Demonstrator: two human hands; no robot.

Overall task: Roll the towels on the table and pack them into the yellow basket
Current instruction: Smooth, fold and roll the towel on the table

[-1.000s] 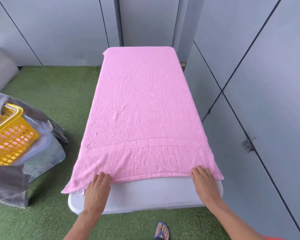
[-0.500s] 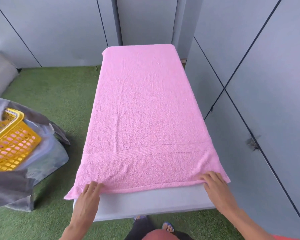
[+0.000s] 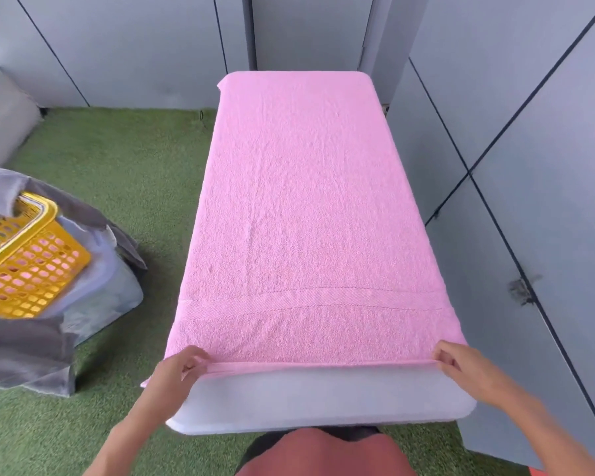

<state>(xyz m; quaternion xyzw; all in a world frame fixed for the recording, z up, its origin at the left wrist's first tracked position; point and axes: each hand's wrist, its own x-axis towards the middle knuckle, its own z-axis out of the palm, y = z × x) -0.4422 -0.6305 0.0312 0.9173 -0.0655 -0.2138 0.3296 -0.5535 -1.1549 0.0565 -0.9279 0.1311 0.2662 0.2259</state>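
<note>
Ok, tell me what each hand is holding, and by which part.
Both hold the pink towel by its near edge: the left hand pinches the near left corner, the right hand the near right corner, with the edge beginning to turn over.

We only get part of the basket [image 3: 21, 266], since the frame's left edge cuts it and grey cloth [image 3: 31, 352] wraps its base. The towel [image 3: 303, 214] hides nearly all the table [image 3: 323, 400]. Our right hand [image 3: 471, 372] is motion-blurred.
</note>
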